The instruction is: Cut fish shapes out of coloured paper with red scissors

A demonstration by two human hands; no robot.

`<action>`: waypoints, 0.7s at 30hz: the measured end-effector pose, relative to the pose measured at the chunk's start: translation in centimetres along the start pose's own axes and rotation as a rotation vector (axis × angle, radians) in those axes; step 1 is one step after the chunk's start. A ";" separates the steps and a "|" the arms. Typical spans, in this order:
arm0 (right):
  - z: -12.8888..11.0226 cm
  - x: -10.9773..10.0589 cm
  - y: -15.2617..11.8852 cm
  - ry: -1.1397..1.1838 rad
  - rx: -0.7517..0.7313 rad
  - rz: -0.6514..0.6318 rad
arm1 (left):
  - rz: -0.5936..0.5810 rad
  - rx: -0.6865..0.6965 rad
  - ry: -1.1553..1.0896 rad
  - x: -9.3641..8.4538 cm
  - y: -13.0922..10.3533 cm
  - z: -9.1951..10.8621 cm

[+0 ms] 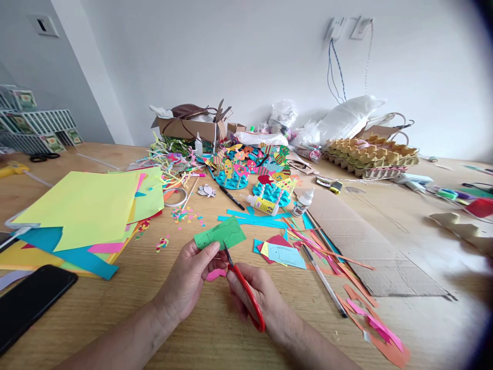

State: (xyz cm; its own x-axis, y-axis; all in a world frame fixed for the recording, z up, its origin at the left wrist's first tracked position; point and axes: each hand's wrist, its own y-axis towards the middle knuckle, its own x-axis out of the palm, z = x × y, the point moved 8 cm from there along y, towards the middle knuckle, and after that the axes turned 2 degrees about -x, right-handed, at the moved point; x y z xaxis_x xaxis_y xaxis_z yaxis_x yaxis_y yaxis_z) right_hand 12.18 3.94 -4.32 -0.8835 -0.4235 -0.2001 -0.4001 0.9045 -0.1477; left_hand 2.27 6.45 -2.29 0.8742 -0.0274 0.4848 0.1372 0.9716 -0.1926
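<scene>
My left hand (188, 275) pinches a small piece of green paper (231, 232) by its lower edge, thumb on top. A fish outline is drawn on the paper in dark line. In my right hand (258, 288) are red-handled scissors (249, 295), their blades meeting the green paper's lower edge beside my left thumb. On the table just under my hands lies a pink paper piece (216, 275), partly hidden. To the right is a little pile of coloured paper pieces, topped by a light blue piece (287, 255) with an outline drawn on it.
Coloured paper sheets (80, 205) and a black phone (36, 303) lie left. Glue bottles (303, 202), a black marker (231, 198) and paper-fish models (231, 177) stand or lie ahead. At right are a pen (325, 281), paper scraps, cardboard (358, 241) and egg trays (370, 154).
</scene>
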 end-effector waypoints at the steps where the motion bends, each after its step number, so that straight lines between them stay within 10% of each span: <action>1: 0.0 0.0 0.0 -0.006 -0.005 -0.004 | 0.006 0.003 0.001 0.0 0.0 0.1; 21: 0.1 0.2 0.1 0.058 -0.001 -0.039 | -0.016 -0.004 0.092 -0.4 0.3 -0.1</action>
State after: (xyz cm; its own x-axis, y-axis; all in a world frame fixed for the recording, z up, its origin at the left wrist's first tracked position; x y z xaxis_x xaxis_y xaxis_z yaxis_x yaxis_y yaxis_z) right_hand 12.01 3.94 -4.45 -0.8801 -0.4544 -0.1377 -0.4342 0.8876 -0.1535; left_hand 2.00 6.72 -2.58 0.9111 -0.0646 0.4071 0.1532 0.9700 -0.1889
